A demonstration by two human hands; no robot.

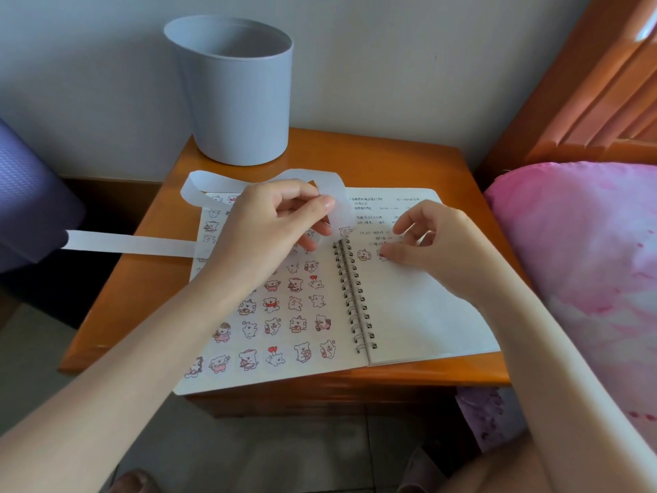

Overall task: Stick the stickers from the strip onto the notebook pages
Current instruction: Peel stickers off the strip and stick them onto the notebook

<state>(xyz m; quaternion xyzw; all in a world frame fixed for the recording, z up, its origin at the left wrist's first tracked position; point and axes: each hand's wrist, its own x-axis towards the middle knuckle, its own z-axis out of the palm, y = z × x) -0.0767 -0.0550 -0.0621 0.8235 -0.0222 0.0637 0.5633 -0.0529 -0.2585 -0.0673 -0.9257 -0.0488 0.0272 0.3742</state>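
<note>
Soft, cool daylight; wide-angle view, middle sharp, edges warped.
Light seems to come from the right: a glare patch on the wooden headboard (645, 30), and the pink bedding (586, 243) is brightest. Faint, soft-edged shadows lie under the left hand (270, 225) and right hand (433, 243) on the notebook (409, 314). The white strip (128, 243) is pale and featureless. Floor (249, 450) dim. Grey bin (234, 94) leans from lens distortion. The handwriting is too soft to read, and the forearms are stretched at the lower corners.
</note>
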